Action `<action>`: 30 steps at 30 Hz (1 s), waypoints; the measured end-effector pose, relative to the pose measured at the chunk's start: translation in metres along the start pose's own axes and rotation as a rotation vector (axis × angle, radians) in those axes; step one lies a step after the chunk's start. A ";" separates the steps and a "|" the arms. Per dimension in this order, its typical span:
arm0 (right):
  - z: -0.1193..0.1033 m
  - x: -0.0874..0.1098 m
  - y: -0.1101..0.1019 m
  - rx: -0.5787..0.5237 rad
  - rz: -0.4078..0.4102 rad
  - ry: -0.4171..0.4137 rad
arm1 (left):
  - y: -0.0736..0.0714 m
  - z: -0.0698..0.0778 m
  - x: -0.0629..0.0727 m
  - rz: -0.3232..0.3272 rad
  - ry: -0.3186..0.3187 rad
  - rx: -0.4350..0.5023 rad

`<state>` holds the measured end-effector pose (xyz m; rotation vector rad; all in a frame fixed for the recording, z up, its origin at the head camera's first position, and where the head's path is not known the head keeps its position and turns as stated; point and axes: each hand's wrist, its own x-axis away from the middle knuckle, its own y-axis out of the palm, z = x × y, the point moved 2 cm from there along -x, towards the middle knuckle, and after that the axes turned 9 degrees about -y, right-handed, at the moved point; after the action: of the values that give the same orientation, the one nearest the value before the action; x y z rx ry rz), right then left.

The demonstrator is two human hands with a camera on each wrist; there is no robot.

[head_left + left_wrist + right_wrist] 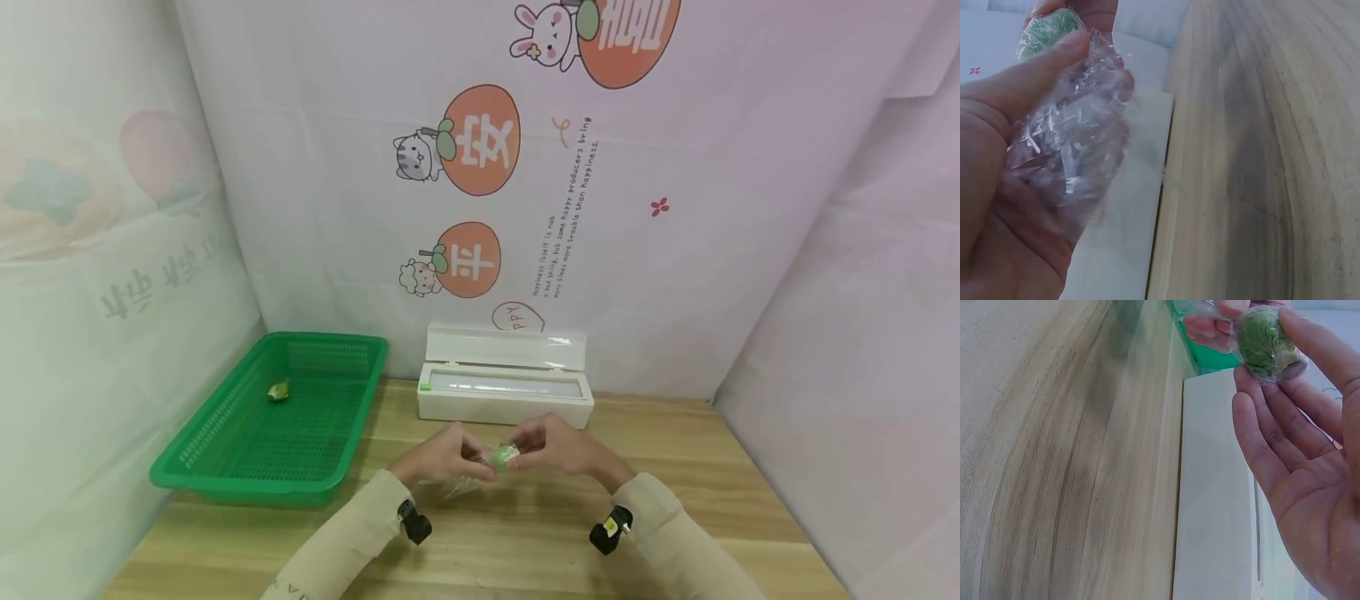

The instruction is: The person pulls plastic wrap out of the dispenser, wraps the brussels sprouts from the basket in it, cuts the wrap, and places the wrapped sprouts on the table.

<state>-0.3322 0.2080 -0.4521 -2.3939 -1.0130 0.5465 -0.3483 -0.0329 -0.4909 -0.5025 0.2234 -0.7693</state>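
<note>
Between the two hands is a small round green leafy vegetable, like a Brussels sprout, wrapped in clear cling film. My left hand pinches the film at the vegetable's left side with thumb and fingers. A crumpled tail of cling film hangs across that palm in the left wrist view. My right hand holds the vegetable from the other side between thumb and fingertips. Both hands are raised above the wooden table, just in front of a white cling film dispenser whose lid stands up.
On the left stands a green plastic basket with a small yellow-green item inside, too small to identify. White printed cloth forms the walls behind and at both sides. The wooden table extends right of the hands.
</note>
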 end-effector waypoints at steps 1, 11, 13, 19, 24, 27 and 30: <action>0.000 0.000 0.000 0.001 -0.004 -0.003 | 0.001 0.000 0.000 0.001 -0.002 0.014; 0.006 0.006 -0.004 0.084 0.100 0.044 | -0.008 0.007 0.017 0.322 0.127 -0.243; 0.006 0.007 -0.008 0.102 0.128 0.060 | -0.008 0.015 0.020 0.441 0.264 -0.388; 0.001 0.008 -0.016 0.100 0.159 0.055 | 0.006 0.034 0.017 0.581 0.448 -0.649; -0.003 0.004 -0.013 0.070 0.132 0.028 | 0.015 0.031 0.015 0.631 0.399 -0.629; -0.002 0.005 -0.009 0.050 0.139 0.039 | 0.018 0.028 0.016 0.657 0.413 -0.610; -0.003 0.006 -0.006 0.030 0.154 0.047 | 0.021 0.026 0.016 0.669 0.431 -0.572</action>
<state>-0.3297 0.2153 -0.4472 -2.4599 -0.8002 0.5530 -0.3145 -0.0229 -0.4798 -0.7397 0.9787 -0.1310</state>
